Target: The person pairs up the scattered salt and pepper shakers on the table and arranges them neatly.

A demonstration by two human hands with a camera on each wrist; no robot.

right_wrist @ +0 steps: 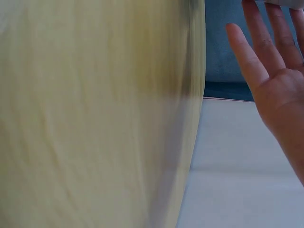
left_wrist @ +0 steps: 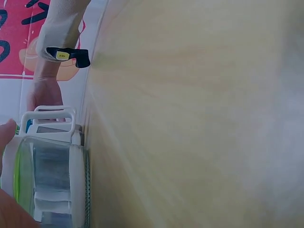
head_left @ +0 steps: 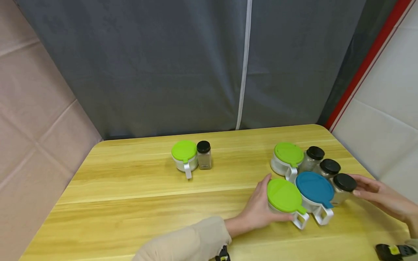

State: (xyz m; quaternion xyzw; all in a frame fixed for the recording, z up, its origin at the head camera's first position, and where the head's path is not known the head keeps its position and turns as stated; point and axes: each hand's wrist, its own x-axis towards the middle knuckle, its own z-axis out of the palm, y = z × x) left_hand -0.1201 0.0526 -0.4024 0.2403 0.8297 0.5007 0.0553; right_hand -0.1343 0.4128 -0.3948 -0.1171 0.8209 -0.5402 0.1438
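At the right of the head view, my left hand [head_left: 258,208] curves round a green-lidded seasoning jar [head_left: 285,195], thumb at its near side and fingers at its far side. The jar's clear body and white handle [left_wrist: 50,124] show in the left wrist view. Against it stands a blue-lidded seasoning jar [head_left: 314,187]. My right hand [head_left: 380,194] touches a black-capped spice bottle [head_left: 343,186] from the right. In the right wrist view the fingers [right_wrist: 259,40] of that hand are fairly straight, with their tips at a container cut off by the frame.
Behind these stand another green-lidded jar [head_left: 289,154] and two black-capped bottles [head_left: 315,154], close together. Farther left, a green-lidded jar [head_left: 184,151] stands beside a spice bottle [head_left: 204,157]. A grey curtain [head_left: 163,72] hangs behind the wooden table [head_left: 130,210]; a white wall [head_left: 388,108] borders its right side.
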